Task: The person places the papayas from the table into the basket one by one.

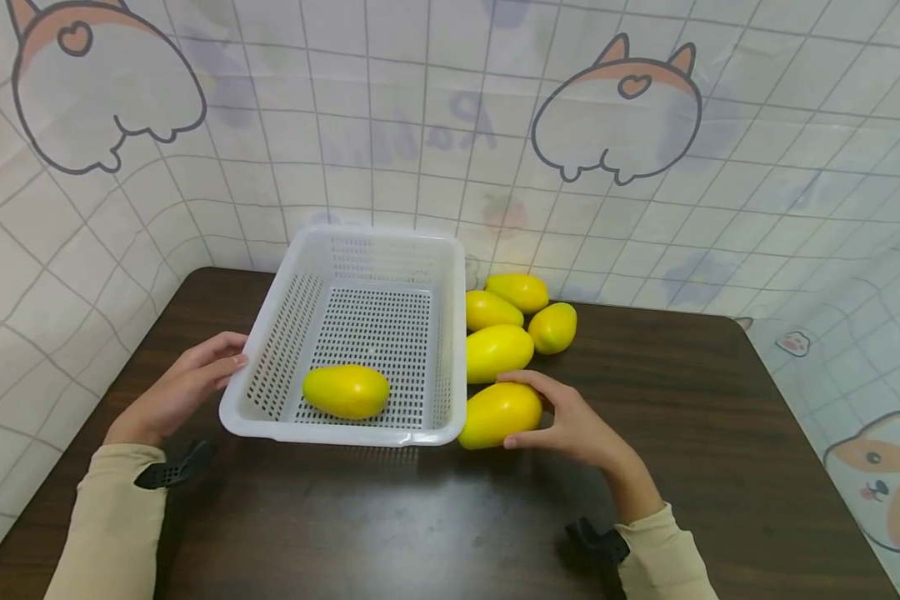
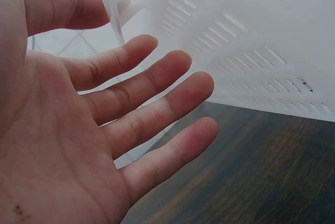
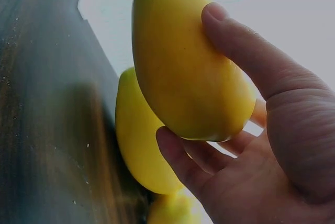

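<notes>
A yellow mango (image 1: 501, 415) is gripped by my right hand (image 1: 570, 421), thumb on the near side and fingers on the far side, just right of the white plastic basket (image 1: 343, 435). In the right wrist view the held mango (image 3: 183, 62) hangs in front of another mango (image 3: 141, 135). One mango (image 1: 347, 392) lies inside the basket, near its front wall. My left hand (image 1: 183, 387) is at the basket's left rim. From the left wrist, its thumb is seen at the rim, while the other fingers (image 2: 178, 98) are spread and nearly straight beside the slotted wall.
Several more mangoes (image 1: 498, 353) lie along the basket's right side, partly hidden by its rim. Everything stands on a dark wooden table (image 1: 667, 433). A white gridded cloth (image 1: 390, 150) with cartoon prints rises behind the table and at both sides.
</notes>
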Motion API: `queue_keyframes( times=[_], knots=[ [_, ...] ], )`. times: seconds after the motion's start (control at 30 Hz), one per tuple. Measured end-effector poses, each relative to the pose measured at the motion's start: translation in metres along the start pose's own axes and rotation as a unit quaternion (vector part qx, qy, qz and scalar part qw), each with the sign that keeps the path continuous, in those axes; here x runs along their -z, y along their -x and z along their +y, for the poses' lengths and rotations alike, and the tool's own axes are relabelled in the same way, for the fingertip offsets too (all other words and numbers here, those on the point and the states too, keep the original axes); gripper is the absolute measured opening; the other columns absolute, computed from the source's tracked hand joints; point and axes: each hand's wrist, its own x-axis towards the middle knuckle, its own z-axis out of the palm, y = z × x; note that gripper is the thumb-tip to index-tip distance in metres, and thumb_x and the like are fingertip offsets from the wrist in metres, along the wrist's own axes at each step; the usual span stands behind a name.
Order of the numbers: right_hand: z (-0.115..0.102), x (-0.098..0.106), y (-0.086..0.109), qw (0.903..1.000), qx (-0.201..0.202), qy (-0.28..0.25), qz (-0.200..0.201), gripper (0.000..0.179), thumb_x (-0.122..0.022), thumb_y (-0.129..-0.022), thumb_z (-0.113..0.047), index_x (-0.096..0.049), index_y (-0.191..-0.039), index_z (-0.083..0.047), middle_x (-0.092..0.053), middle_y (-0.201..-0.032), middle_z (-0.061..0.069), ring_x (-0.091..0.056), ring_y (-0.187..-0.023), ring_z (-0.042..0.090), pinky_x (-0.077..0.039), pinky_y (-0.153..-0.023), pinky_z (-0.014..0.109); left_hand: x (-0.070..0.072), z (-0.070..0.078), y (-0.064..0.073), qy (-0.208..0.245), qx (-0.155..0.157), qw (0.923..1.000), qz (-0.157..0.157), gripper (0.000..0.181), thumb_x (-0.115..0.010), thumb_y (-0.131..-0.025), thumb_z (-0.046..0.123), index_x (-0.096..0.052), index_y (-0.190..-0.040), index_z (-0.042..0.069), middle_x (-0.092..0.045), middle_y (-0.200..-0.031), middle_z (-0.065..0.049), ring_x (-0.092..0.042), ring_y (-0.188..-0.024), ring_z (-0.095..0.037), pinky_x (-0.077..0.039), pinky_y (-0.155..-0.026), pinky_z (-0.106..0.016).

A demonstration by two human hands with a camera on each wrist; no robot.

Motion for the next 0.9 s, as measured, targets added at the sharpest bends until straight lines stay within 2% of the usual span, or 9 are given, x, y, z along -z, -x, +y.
queue_keyframes(
  times=[0.33,0.57,0.9],
  knots=[
    [-0.004,0.004,0.002,1.0000,0.002,0.002,0.006,0.067,-0.082,-0.077,-0.028,-0.049,-0.135,-0.030,-0.055,-0.132,-0.006,-0.055,-0.108,0.015,-0.047,-0.098,0.030,0.000,0.001,0.000,-0.001,0.003,1.0000,-0.001,0.035,-0.042,-0.103,0.028,-0.042,-0.133,0.009,-0.053,-0.120,0.012,-0.062,-0.102,-0.001,-0.049,-0.086,-0.020],
    [-0.008,0.009,0.005,0.9997,0.011,0.013,0.015,0.068,-0.083,-0.076,-0.025,-0.050,-0.135,-0.027,-0.055,-0.132,-0.005,-0.055,-0.108,0.013,-0.047,-0.098,0.029,0.000,0.001,-0.001,-0.001,-0.002,1.0000,-0.002,0.036,-0.042,-0.104,0.027,-0.042,-0.133,0.007,-0.053,-0.121,0.011,-0.062,-0.103,-0.002,-0.049,-0.086,-0.020],
    [-0.011,0.016,0.008,0.9994,0.014,0.017,0.026,0.068,-0.083,-0.076,-0.023,-0.049,-0.135,-0.029,-0.055,-0.131,-0.005,-0.055,-0.106,0.013,-0.048,-0.095,0.026,0.000,0.001,-0.001,-0.007,0.008,0.9999,0.002,0.037,-0.042,-0.103,0.029,-0.042,-0.134,0.008,-0.053,-0.120,0.012,-0.061,-0.103,0.000,-0.048,-0.086,-0.018]
  ],
)
